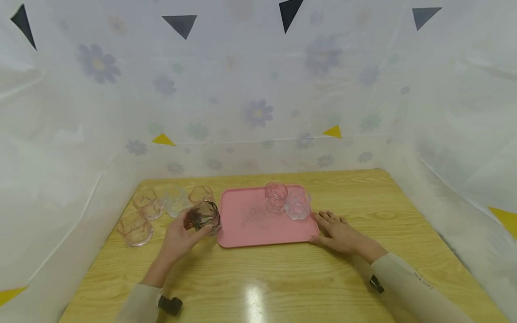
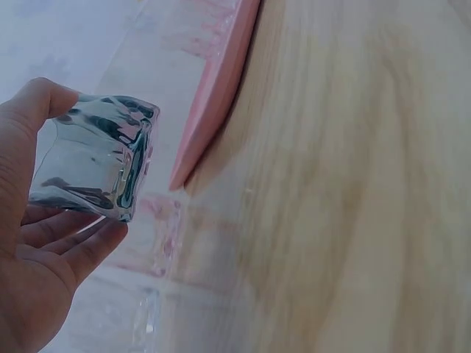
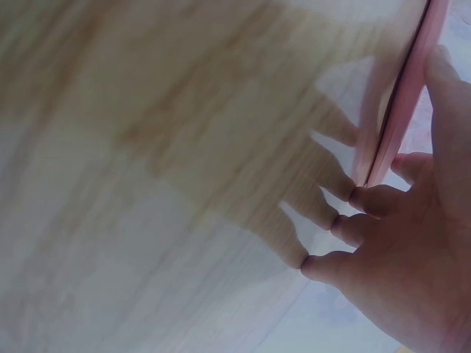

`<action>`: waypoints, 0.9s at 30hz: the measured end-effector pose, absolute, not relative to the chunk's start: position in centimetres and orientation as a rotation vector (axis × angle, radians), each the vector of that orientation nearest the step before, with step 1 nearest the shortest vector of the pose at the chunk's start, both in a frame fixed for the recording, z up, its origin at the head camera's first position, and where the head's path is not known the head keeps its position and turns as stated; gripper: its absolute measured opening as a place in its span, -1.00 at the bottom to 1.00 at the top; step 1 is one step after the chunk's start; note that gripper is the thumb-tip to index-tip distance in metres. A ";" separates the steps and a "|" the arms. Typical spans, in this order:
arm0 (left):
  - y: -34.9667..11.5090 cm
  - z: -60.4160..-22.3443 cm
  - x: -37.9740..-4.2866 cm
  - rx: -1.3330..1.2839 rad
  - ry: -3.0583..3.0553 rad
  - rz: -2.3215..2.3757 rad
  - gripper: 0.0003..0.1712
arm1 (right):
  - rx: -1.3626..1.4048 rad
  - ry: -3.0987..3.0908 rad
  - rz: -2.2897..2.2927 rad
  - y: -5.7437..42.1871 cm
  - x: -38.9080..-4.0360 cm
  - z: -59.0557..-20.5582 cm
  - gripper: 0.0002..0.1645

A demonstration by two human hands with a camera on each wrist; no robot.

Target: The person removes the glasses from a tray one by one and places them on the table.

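Note:
My left hand (image 1: 180, 237) grips a dark grey faceted glass (image 1: 205, 217) by its sides, thumb on one side and fingers on the other. In the left wrist view the glass (image 2: 99, 158) is held up off the table, close to the corner of the pink tray (image 2: 213, 95). On that tray (image 1: 242, 235), toward its far right, stand a pink glass (image 1: 276, 197) and a clear glass (image 1: 298, 206) side by side. My right hand (image 1: 339, 234) lies at the tray's right edge with fingers extended, thumb at the near corner and fingertips on the table.
Left of the tray stand several more glasses: an amber-pink one (image 1: 135, 229) nearest, another (image 1: 147, 204) behind it, a clear one (image 1: 174, 202) and a pinkish one (image 1: 201, 194) partly behind the dark glass. White patterned sheeting (image 1: 258, 112) walls the wooden table (image 1: 258, 278) at back and sides.

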State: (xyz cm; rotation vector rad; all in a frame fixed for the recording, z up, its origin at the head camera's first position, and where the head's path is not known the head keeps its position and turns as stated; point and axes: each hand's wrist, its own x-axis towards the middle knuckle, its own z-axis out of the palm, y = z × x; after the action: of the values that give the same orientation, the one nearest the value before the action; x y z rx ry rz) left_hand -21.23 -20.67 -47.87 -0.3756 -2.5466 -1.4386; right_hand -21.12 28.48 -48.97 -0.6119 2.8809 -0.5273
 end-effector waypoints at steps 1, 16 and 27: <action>-21.0 -47.9 -21.1 -0.360 -2.546 -1.422 -0.20 | -0.611 2.882 -0.524 28.5 -21.1 -48.9 0.06; -25.2 -48.6 -20.6 -0.123 -2.614 -1.336 -0.16 | -0.610 2.877 -0.512 28.5 -21.2 -48.9 0.07; -26.4 -48.5 -20.2 -0.077 -2.600 -1.289 -0.21 | -0.611 2.877 -0.516 28.5 -21.1 -49.0 0.07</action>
State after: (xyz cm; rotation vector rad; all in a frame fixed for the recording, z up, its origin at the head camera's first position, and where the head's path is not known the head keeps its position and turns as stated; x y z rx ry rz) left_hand -20.22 -26.44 -48.48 -0.0767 -2.6000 -1.2894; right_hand -21.12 28.50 -49.03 -0.6109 2.8772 -0.5160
